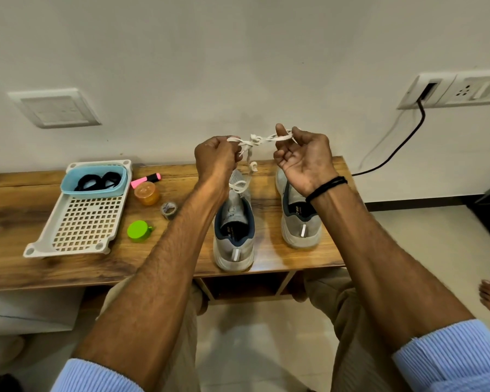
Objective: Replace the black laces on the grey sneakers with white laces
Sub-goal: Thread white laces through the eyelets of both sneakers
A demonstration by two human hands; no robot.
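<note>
Forearms raised, left hand (215, 157) knuckles-up and right hand (303, 162) palm-up each pinch the white lace (255, 140).

Wooden bench (26, 210): sneakers (234, 244), tray (85, 222), highlighter (146, 179), jars (147, 194), tape (169, 210).

White lace (253, 141) is up in the air between my hands, bunched into a tangled knot at the middle. One end is pinched in my left hand (215, 159); the other is looped round the thumb of my right hand (303, 157). A strand drops from the knot, curls, and runs down toward the left grey sneaker (234, 244), where white lace crosses over the tongue. The right grey sneaker (300, 222) stands beside it, its front hidden behind my wrist. Both are upright on the table (266, 222), heels toward me, with navy collars and a reflective heel strip. The black laces (96, 181) lie coiled in the light blue tub (96, 192), well left of the shoes.
</note>
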